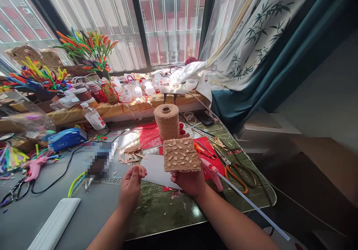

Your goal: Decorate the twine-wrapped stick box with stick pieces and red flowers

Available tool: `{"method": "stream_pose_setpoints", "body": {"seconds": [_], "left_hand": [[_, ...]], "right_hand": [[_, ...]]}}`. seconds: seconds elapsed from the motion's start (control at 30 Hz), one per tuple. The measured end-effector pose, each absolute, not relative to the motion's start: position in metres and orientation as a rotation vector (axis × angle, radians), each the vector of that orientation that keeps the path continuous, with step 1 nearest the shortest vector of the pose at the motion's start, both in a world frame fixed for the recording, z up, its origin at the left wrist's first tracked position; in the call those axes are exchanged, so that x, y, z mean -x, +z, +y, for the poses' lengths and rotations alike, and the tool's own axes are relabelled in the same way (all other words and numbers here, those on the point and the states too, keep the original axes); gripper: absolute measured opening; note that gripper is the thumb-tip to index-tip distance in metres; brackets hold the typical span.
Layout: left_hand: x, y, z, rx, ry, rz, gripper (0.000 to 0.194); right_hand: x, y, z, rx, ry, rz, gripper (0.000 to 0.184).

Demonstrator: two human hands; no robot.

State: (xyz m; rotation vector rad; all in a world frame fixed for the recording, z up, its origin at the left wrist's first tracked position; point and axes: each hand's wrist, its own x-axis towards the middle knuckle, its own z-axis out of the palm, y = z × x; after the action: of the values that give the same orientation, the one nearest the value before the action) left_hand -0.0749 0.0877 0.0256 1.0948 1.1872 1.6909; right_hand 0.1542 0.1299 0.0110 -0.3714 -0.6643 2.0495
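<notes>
My right hand point(190, 183) grips from below a square block wrapped in jute twine point(181, 154), its face dotted with small pale wood chips. My left hand point(131, 184) hovers just left of it, fingers curled together in a pinch; what they hold is too small to name. A spool of jute twine point(167, 121) stands upright on the table right behind the block. A pink glue gun point(213, 171) with a long clear glue stick point(251, 205) lies just right of my right hand.
Orange-handled scissors point(237, 171) and small tools lie at the right on red paper point(148, 134). Wood sticks point(130, 155), a white sheet point(155, 169), a blue device point(65, 138), another pink glue gun point(35, 168), bottles point(93, 117) and pipe-cleaner flowers point(89, 48) crowd the left and back.
</notes>
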Motion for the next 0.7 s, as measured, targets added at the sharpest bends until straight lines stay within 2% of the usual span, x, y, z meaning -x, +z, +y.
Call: {"method": "stream_pose_setpoints", "body": {"seconds": [0.17, 0.3, 0.33, 0.43, 0.53, 0.57, 0.63, 0.7], "left_hand": [[0.076, 0.023, 0.088, -1.101, 1.695, 1.177, 0.053], [0.079, 0.017, 0.090, -1.003, 1.668, 1.230, 0.026], [0.079, 0.014, 0.089, -0.997, 1.652, 1.237, 0.025], [0.078, 0.010, 0.085, -1.018, 1.669, 1.213, 0.034], [0.072, 0.011, 0.082, -1.092, 1.681, 1.239, 0.037], [0.070, 0.012, 0.081, -1.145, 1.650, 1.242, 0.045], [0.066, 0.015, 0.083, -1.264, 1.560, 1.210, 0.080], [0.064, 0.019, 0.084, -1.336, 1.467, 1.165, 0.104]], "right_hand": [[-0.155, 0.011, 0.130, 0.312, 2.076, -0.688, 0.083], [-0.154, 0.008, 0.130, 0.399, 2.022, -0.747, 0.083], [-0.153, 0.006, 0.130, 0.419, 2.002, -0.749, 0.080], [-0.150, 0.002, 0.129, 0.463, 1.954, -0.742, 0.071], [-0.146, 0.001, 0.128, 0.483, 1.912, -0.761, 0.072], [-0.145, 0.002, 0.127, 0.495, 1.896, -0.779, 0.074], [-0.142, 0.005, 0.126, 0.521, 1.868, -0.822, 0.082], [-0.139, 0.008, 0.125, 0.524, 1.855, -0.856, 0.088]]}}
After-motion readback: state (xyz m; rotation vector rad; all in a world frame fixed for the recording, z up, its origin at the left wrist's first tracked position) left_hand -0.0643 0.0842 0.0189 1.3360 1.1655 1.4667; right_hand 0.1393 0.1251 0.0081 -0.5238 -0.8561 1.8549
